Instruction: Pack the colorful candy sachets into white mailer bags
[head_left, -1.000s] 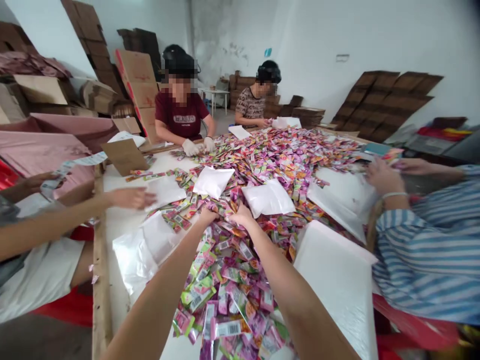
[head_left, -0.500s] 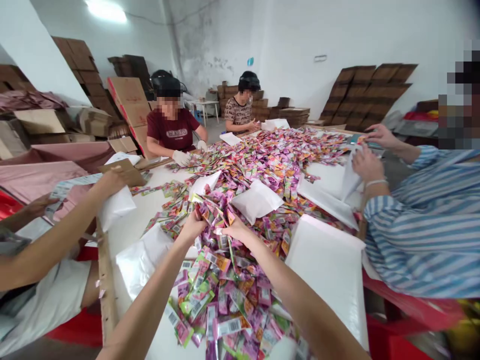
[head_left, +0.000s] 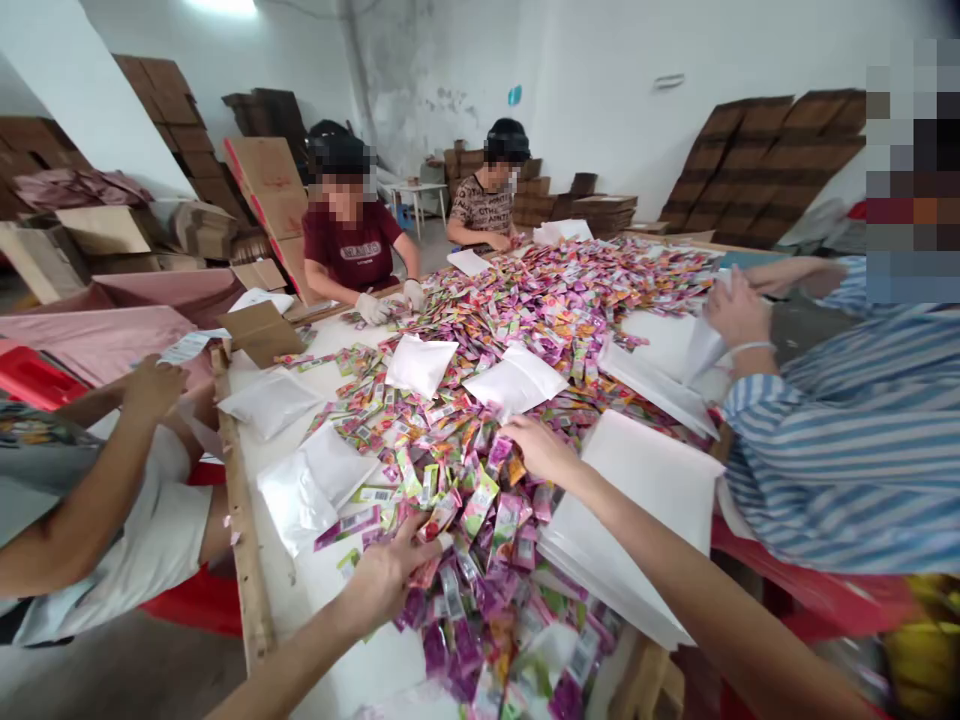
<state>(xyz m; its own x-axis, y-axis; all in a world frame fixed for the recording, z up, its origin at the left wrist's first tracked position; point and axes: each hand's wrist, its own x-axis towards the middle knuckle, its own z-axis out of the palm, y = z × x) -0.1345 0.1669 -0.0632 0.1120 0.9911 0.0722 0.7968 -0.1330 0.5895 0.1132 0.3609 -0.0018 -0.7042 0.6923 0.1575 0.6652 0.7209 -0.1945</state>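
Note:
A heap of small purple, green and orange snack sachets [head_left: 480,500] covers the near middle of the table. My left hand [head_left: 386,575] lies on its left side, fingers spread and touching the sachets, holding none that I can see. White material shows at one of its fingertips. On the right side of the heap, my right hand [head_left: 544,450] has its fingers stretched leftward among the sachets, fingertips partly hidden. Just beyond it rests a filled white mailer bag [head_left: 517,380]. Beside my right forearm lies a stack of flat white mailer bags [head_left: 645,490].
More filled mailers, one puffy bag [head_left: 421,365] among them, lie ahead and left. A co-worker in a striped shirt [head_left: 847,430] handles a white bag at right. Another co-worker's hand [head_left: 154,385] holds a label strip at left. Two people sit across the table, which has a wooden edge [head_left: 251,560].
My hands, earlier close together around a bunch of sachets, have come apart and nearer, and the bunch is let go. The co-worker at left has drawn back from a mailer now lying on the table.

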